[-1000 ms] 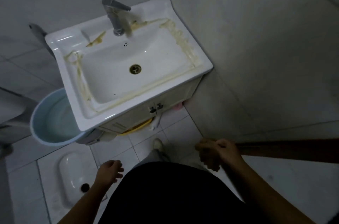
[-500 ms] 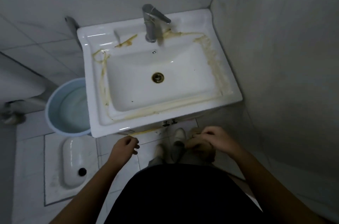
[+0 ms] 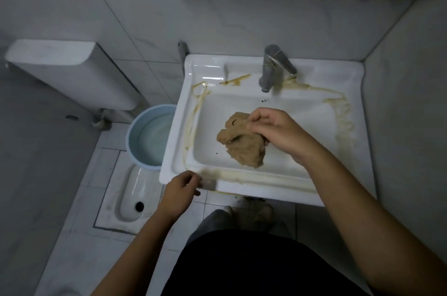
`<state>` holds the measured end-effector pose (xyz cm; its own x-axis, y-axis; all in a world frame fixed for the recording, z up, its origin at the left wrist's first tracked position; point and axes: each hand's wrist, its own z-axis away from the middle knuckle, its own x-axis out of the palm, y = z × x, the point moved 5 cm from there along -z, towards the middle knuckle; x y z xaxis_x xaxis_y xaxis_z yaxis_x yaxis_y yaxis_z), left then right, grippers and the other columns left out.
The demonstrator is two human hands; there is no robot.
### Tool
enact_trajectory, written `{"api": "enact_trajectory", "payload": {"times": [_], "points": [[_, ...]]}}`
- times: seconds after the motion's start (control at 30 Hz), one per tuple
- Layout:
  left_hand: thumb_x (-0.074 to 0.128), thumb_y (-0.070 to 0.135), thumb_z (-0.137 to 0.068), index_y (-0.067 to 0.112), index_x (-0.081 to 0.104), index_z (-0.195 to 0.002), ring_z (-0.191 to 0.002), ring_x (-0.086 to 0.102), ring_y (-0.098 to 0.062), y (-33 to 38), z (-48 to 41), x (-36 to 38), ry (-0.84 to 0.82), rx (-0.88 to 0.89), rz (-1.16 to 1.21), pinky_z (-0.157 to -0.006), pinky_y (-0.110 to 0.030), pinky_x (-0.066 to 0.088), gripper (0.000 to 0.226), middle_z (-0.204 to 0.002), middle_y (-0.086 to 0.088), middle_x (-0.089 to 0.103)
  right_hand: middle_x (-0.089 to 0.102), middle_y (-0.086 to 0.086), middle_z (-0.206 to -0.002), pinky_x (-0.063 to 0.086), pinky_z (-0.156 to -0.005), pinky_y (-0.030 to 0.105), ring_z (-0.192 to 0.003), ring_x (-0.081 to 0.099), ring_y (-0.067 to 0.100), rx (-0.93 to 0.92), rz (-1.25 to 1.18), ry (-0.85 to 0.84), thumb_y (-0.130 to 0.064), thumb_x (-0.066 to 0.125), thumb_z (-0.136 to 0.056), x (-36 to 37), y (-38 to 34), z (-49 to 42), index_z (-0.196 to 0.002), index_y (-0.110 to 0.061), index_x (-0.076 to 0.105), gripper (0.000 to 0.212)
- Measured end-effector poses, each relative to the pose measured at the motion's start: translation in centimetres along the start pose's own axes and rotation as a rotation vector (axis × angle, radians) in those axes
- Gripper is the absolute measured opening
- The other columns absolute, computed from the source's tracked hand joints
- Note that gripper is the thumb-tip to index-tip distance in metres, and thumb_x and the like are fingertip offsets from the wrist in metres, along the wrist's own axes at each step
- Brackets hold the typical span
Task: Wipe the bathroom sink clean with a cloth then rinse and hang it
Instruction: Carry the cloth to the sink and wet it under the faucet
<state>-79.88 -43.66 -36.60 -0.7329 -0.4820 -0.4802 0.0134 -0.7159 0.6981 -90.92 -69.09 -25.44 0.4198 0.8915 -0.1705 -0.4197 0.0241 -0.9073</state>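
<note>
A white rectangular sink (image 3: 338,73) stands against the tiled wall, its rim smeared with yellowish-brown streaks. A metal tap (image 3: 272,66) rises at the back middle. My right hand (image 3: 275,129) is over the basin and grips a crumpled tan cloth (image 3: 244,144), which hangs down into the bowl and hides the drain. Near the sink's front left corner, my left hand (image 3: 180,190) hovers with fingers loosely curled, holding nothing.
A pale blue bucket (image 3: 135,126) with water stands on the floor left of the sink. A squat toilet pan (image 3: 131,194) is set in the floor below it, a white cistern (image 3: 65,70) on the left wall. A tiled wall closes the right side.
My right hand rose from waist height with the cloth and now holds it over the basin. My left hand lifted towards the sink's front left corner. The view swung onto the sink.
</note>
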Motion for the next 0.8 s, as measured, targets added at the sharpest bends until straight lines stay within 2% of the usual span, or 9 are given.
{"api": "enact_trajectory", "payload": {"times": [0.13, 0.27, 0.33, 0.4, 0.47, 0.57, 0.67, 0.73, 0.8], "points": [[0.051, 0.026, -0.101, 0.017, 0.071, -0.093, -0.076, 0.072, -0.015, 2.3, -1.8, -0.3, 0.002, 0.036, -0.011, -0.068, -0.027, 0.052, 0.023, -0.091, 0.000, 0.076, 0.073, -0.003, -0.085, 0.048, -0.069, 0.022, -0.080, 0.067, 0.010, 0.020, 0.110, 0.144, -0.023, 0.067, -0.089, -1.0, 2.8, -3.6, -0.092, -0.015, 0.069, 0.009], [0.050, 0.027, -0.101, 0.018, 0.070, -0.094, -0.077, 0.073, -0.015, 4.6, -4.9, 0.1, -0.061, 0.066, -0.043, -0.072, -0.032, 0.055, 0.023, -0.092, 0.000, 0.076, 0.068, -0.007, -0.081, 0.050, -0.074, 0.029, -0.080, 0.066, 0.016, 0.194, 0.228, 0.243, -0.026, 0.068, -0.087, -2.1, 10.5, -6.3, -0.082, -0.019, 0.067, 0.009], [0.050, 0.026, -0.101, 0.016, 0.070, -0.095, -0.078, 0.073, -0.017, 5.2, -6.6, 0.6, -0.104, 0.069, -0.063, -0.074, -0.034, 0.054, 0.023, -0.093, 0.000, 0.075, 0.066, -0.005, -0.080, 0.049, -0.076, 0.033, -0.082, 0.064, 0.022, 0.307, 0.362, 0.169, -0.027, 0.068, -0.088, -2.0, 14.9, -6.3, -0.083, -0.016, 0.070, 0.013], [0.050, 0.026, -0.101, 0.016, 0.070, -0.097, -0.080, 0.072, -0.018, 5.5, -8.4, 1.1, -0.153, 0.072, -0.097, -0.071, -0.031, 0.054, 0.023, -0.093, 0.000, 0.074, 0.070, 0.005, -0.085, 0.051, -0.076, 0.036, -0.087, 0.067, 0.027, 0.385, 0.454, 0.044, -0.026, 0.065, -0.091, -1.5, 18.3, -6.0, -0.087, -0.010, 0.074, 0.019], [0.051, 0.027, -0.101, 0.015, 0.070, -0.098, -0.080, 0.072, -0.018, 5.7, -10.5, 2.0, -0.204, 0.067, -0.135, -0.070, -0.029, 0.051, 0.023, -0.092, 0.000, 0.074, 0.072, 0.012, -0.086, 0.053, -0.075, 0.039, -0.085, 0.068, 0.030, 0.406, 0.499, 0.021, -0.025, 0.059, -0.094, -1.4, 19.9, -6.0, -0.085, -0.008, 0.075, 0.025], [0.052, 0.027, -0.100, 0.012, 0.070, -0.098, -0.081, 0.073, -0.021, 5.5, -14.3, 4.3, -0.299, 0.039, -0.205, -0.070, -0.030, 0.051, 0.023, -0.094, -0.003, 0.075, 0.070, 0.008, -0.083, 0.052, -0.070, 0.037, -0.080, 0.066, 0.028, 0.405, 0.557, 0.226, -0.024, 0.056, -0.095, -3.1, 20.6, -6.8, -0.086, -0.013, 0.070, 0.021], [0.054, 0.029, -0.099, 0.013, 0.070, -0.100, -0.079, 0.073, -0.019, 5.9, -17.9, 7.6, -0.369, 0.046, -0.320, -0.075, -0.033, 0.056, 0.022, -0.095, -0.004, 0.075, 0.070, 0.002, -0.093, 0.054, -0.075, 0.036, -0.086, 0.065, 0.024, 0.407, 0.516, 0.390, -0.022, 0.060, -0.094, -4.6, 21.3, -8.0, -0.099, -0.017, 0.065, 0.009], [0.056, 0.029, -0.098, 0.012, 0.070, -0.101, -0.080, 0.074, -0.020, 6.4, -19.8, 10.0, -0.401, 0.053, -0.368, -0.083, -0.037, 0.059, 0.022, -0.094, -0.004, 0.076, 0.067, 0.003, -0.111, 0.052, -0.083, 0.035, -0.100, 0.064, 0.024, 0.433, 0.489, 0.350, -0.024, 0.064, -0.093, -4.8, 22.1, -9.0, -0.120, -0.016, 0.060, 0.029], [0.059, 0.031, -0.096, 0.012, 0.068, -0.100, -0.080, 0.074, -0.021, 6.7, -21.1, 12.6, -0.427, 0.065, -0.416, -0.085, -0.039, 0.060, 0.021, -0.095, -0.005, 0.076, 0.062, 0.008, -0.126, 0.049, -0.090, 0.037, -0.112, 0.061, 0.028, 0.441, 0.512, 0.228, -0.028, 0.067, -0.091, -4.4, 23.0, -10.3, -0.134, -0.014, 0.052, 0.047]]}}
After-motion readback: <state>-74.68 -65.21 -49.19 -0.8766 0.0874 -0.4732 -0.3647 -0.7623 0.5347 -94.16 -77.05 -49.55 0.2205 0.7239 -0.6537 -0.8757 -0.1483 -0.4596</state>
